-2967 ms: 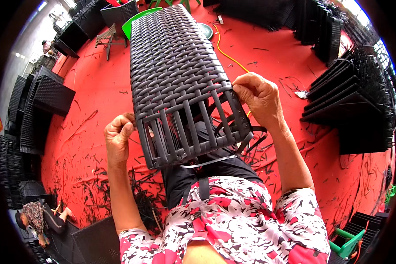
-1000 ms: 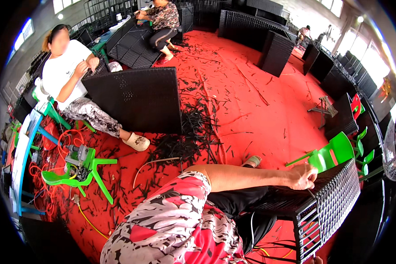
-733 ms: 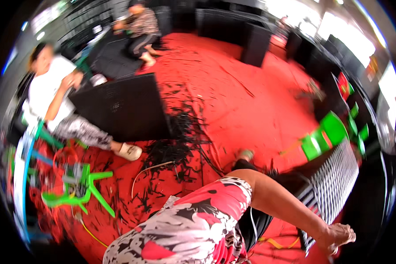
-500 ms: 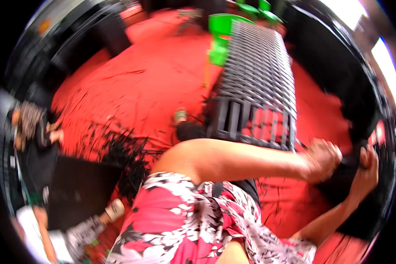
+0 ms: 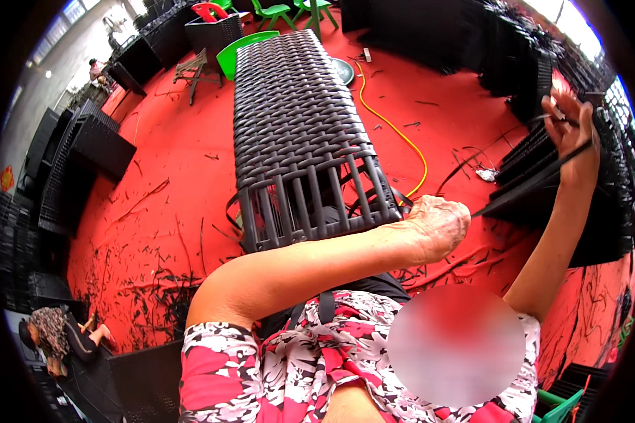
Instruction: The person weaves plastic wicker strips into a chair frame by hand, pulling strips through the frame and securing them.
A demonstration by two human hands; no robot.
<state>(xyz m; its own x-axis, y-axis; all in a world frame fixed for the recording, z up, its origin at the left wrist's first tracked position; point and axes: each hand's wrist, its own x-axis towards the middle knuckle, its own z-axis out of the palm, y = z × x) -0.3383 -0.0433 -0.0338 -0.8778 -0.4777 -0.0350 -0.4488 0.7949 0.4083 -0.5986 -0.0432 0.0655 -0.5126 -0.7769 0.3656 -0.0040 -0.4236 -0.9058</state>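
A long black wicker frame [image 5: 300,106] stretches away in front of me, tightly woven along its length, with bare bars showing at the near end. Just off its near right corner, my left hand [image 5: 441,227] is closed on a flat black weaving strip [image 5: 518,190]. That strip runs up to the right and crosses my right hand [image 5: 573,134], which is raised far to the right with its fingers curled around the strip. A thinner stretch of strip trails from the right fingers down toward the red floor covering. My left forearm lies across the front of the frame.
Dark woven pieces [image 5: 529,169] are stacked at the right. A yellow cord [image 5: 420,151] curves over the red floor covering [image 5: 169,211], among black scraps. A green chair [image 5: 227,60] stands behind the frame; a folding stool [image 5: 192,74] is left of it. Another person [image 5: 58,335] sits lower left.
My view has swung right, so the frame appears farther left. My right hand has risen and moved away from the left, with the black strip now stretched between them.
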